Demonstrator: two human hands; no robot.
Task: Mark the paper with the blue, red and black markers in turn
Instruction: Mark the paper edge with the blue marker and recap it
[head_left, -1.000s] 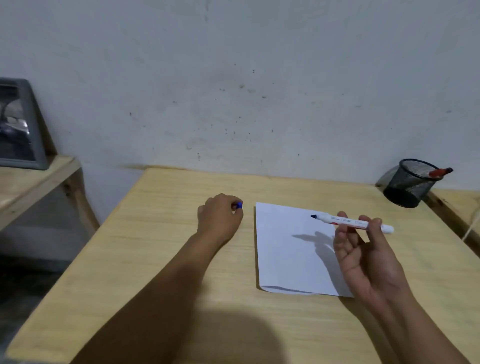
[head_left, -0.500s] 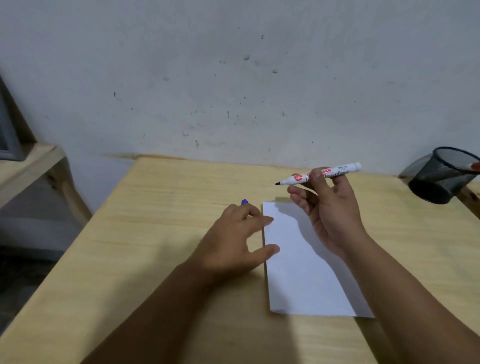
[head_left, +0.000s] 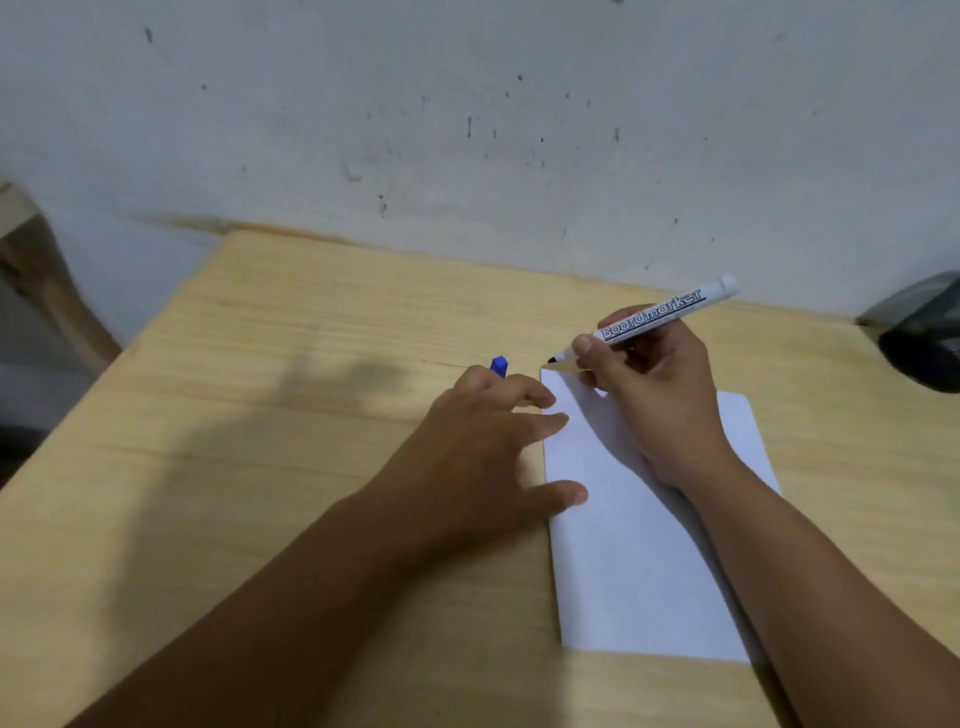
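Note:
A white sheet of paper lies on the wooden table. My right hand grips an uncapped white board marker with blue lettering. Its dark tip hovers at the paper's far left corner, at or just above the edge. My left hand rests on the table with fingertips and thumb on the paper's left edge. A blue marker cap sticks out between its fingers.
A black mesh pen cup sits at the table's far right, partly cut off by the frame. A marked grey wall runs along the table's back edge. Part of a wooden shelf shows at the far left.
My right hand has turned the marker tip down and lowered it to the paper's far left corner. My left hand moved right and spread its fingers onto the paper's edge.

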